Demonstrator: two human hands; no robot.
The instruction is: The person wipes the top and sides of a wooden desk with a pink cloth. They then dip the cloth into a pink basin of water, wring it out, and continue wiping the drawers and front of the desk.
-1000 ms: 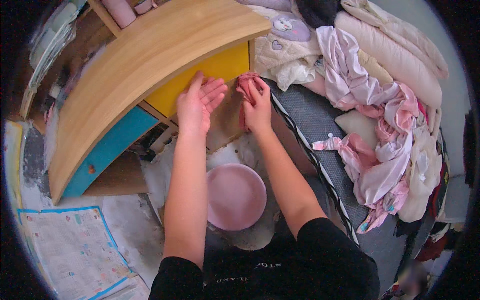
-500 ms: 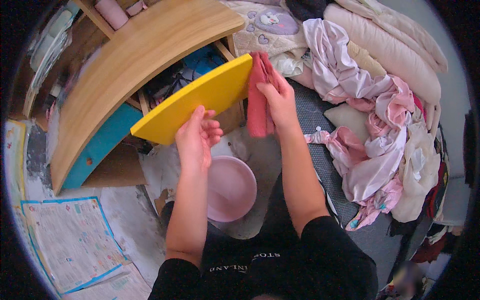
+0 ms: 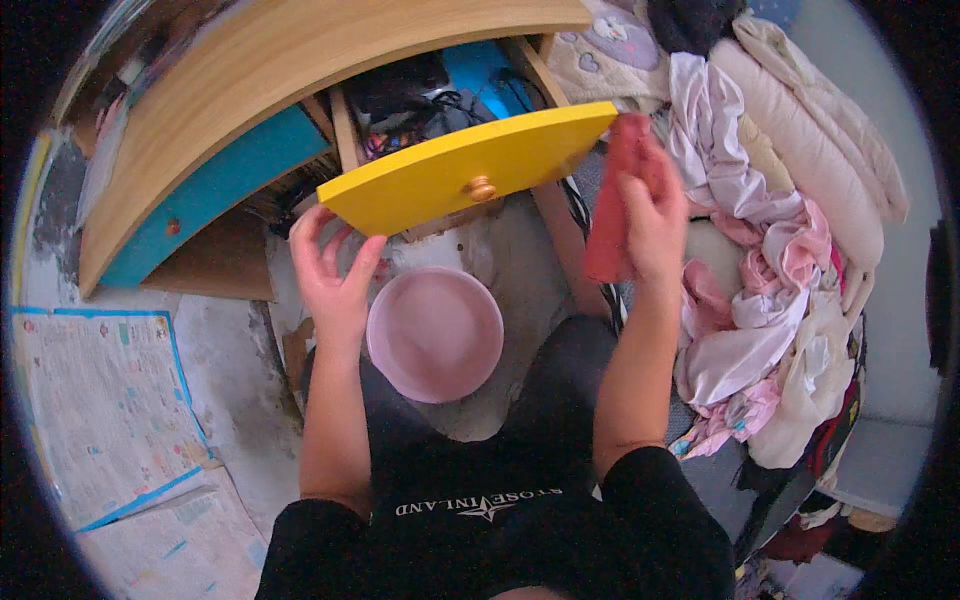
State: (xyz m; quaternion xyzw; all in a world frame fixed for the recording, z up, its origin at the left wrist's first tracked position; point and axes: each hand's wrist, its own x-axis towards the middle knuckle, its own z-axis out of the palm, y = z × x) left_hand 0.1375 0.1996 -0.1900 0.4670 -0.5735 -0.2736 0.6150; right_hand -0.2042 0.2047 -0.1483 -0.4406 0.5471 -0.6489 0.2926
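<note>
A drawer with a curved yellow front (image 3: 430,180) and a round wooden knob (image 3: 481,188) is pulled out of the wooden desk. Dark cables (image 3: 450,115) and a blue item (image 3: 475,75) show inside it. My right hand (image 3: 655,215) grips a folded red cloth (image 3: 610,220), whose upper end is by the right edge of the yellow front. At the lower left corner of that front, my left hand (image 3: 335,270) is open, thumb and fingers spread. Whether it touches the front I cannot tell.
A pink basin (image 3: 435,335) stands on the floor between my legs. A teal drawer (image 3: 220,200) is set in the desk at left. Pink and cream fabrics (image 3: 760,300) are heaped on the right. Printed sheets (image 3: 110,410) lie on the left.
The view has shifted, and the drawer front now faces me with its knob showing. My left hand has moved from the middle of the front to its left corner. The cloth stays in my right.
</note>
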